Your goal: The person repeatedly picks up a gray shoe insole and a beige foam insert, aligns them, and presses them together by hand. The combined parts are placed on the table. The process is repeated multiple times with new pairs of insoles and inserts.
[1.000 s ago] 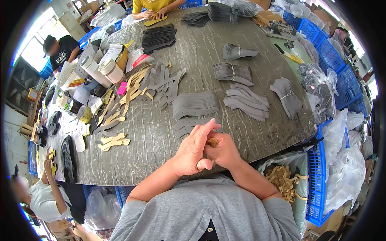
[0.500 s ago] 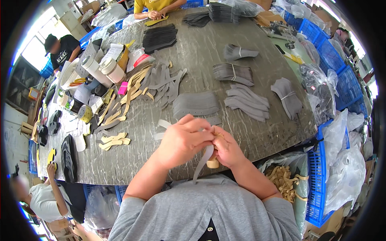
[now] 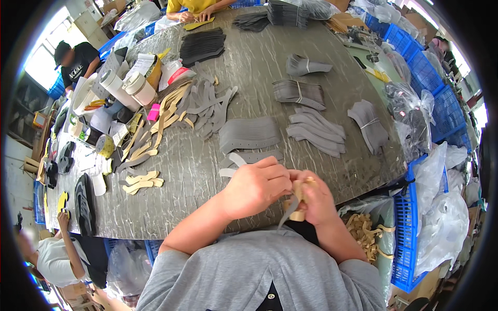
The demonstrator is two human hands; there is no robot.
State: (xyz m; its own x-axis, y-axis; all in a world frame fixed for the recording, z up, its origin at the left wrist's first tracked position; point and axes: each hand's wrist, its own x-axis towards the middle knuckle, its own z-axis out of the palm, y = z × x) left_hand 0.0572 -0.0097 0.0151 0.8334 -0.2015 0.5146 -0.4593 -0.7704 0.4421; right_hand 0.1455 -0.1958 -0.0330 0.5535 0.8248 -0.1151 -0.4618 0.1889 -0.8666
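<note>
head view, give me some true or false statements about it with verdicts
The right hand holds a tan piece. True.
The hands are far apart. False: the left hand is close to the right.
A pink block lies right of the hands. False: the pink block is left of them.
A person in yellow is at the far edge of the table. True.
A grey strip hangs between the hands. True.

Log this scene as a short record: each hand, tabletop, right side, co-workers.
left hand: fingers curled, grip hidden
right hand: holding a curled tan strip
tabletop: gray stack beyond the hands; banded gray bundle farther right
right side: heap of tan pieces beside a blue crate
co-workers: person in yellow across the table, among others
</note>
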